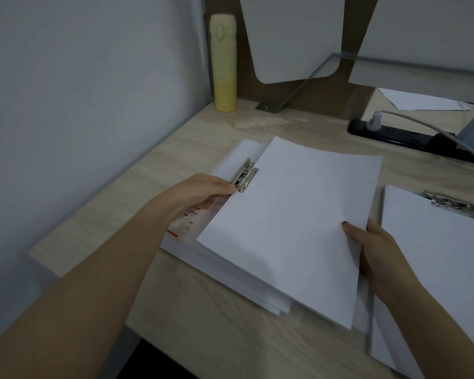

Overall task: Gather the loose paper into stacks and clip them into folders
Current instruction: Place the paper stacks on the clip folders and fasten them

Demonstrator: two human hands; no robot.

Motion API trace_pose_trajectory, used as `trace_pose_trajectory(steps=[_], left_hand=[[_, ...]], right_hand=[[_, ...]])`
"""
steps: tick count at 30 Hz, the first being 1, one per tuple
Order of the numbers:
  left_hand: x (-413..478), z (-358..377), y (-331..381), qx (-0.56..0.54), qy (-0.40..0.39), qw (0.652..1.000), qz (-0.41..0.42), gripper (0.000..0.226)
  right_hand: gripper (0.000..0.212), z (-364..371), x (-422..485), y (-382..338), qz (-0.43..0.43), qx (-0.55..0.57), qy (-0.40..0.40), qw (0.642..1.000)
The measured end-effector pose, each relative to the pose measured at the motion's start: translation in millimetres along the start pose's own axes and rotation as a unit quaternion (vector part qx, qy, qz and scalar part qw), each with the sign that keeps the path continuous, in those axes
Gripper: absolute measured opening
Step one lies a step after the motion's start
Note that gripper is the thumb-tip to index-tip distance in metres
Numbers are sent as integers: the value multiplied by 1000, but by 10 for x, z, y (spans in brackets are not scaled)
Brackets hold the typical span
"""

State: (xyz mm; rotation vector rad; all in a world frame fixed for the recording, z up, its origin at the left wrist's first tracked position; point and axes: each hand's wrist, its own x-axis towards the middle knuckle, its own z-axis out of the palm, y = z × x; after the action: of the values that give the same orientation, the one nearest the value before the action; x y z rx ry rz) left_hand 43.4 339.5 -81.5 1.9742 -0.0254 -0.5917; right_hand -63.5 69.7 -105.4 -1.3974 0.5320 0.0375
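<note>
A stack of white paper (pixel 290 222) lies on an open translucent folder (pixel 230 157) in the middle of the desk. The folder's metal clip (pixel 245 175) stands raised at the stack's left edge. My left hand (pixel 203 192) grips the lever end of that clip with its fingertips. My right hand (pixel 372 247) holds the stack's right edge, thumb on top and fingers underneath. A label with orange print (pixel 185 222) shows under my left hand. A second folder (pixel 435 255) with papers under a metal clip (pixel 454 205) lies at the right.
A yellow bottle (pixel 223 62) stands at the back left by the wall. A black power strip (pixel 419 139) with plugged cables lies at the back right, a loose sheet (pixel 422 101) behind it. The wooden desk (pixel 203 324) ends close to me at the front.
</note>
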Motion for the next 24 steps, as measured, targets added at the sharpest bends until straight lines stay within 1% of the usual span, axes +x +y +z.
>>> trace_pose_trajectory(steps=[2,4,6,7,8,10,11,12,13,14,15,16,17,18,20,22,24], left_hand=[[-49,11,11,-13,-9,1000,9,15],[-60,19,1,-20,-4,1000,8,23],[-82,55,1,-19,5,1000,8,26],[-101,80,5,-23,12,1000,10,25],[-112,95,11,-39,21,999,10,24],[-151,133,45,-96,32,995,21,23],[-190,154,84,-126,37,991,26,22],[-240,179,161,-150,41,987,32,22],[-289,203,247,-164,41,985,40,22],[-342,212,328,-175,37,983,46,24],[-419,245,436,-184,25,981,60,26],[-516,293,576,-194,9,978,75,28],[-589,333,674,-209,-9,974,81,29],[-679,388,811,-227,-20,970,86,29],[-809,530,1040,-250,-37,961,110,30],[-907,745,1255,-215,-33,966,142,32],[-978,1014,1425,-146,-39,973,175,40]], right_hand=[[28,8,3,13,-14,-10,15,1000],[43,39,17,31,-47,-49,55,996],[62,83,19,42,-99,-155,103,978],[64,97,27,71,-127,-227,118,958],[60,105,27,100,-157,-303,128,931],[41,83,9,170,-204,-446,124,863],[36,57,8,208,-216,-501,108,831],[39,21,-13,216,-220,-541,88,807],[44,-13,1,216,-218,-562,67,795],[42,-21,28,210,-215,-575,49,788],[33,-31,20,154,-209,-584,37,784],[24,-64,-11,61,-201,-579,18,790],[25,-56,-41,-11,-181,-554,-9,812],[26,-75,-91,-114,-163,-513,-40,842],[24,-142,-227,-319,-130,-404,-101,900],[19,-275,-390,-518,-97,-276,-136,947],[42,-440,-548,-695,-70,-146,-155,974]])
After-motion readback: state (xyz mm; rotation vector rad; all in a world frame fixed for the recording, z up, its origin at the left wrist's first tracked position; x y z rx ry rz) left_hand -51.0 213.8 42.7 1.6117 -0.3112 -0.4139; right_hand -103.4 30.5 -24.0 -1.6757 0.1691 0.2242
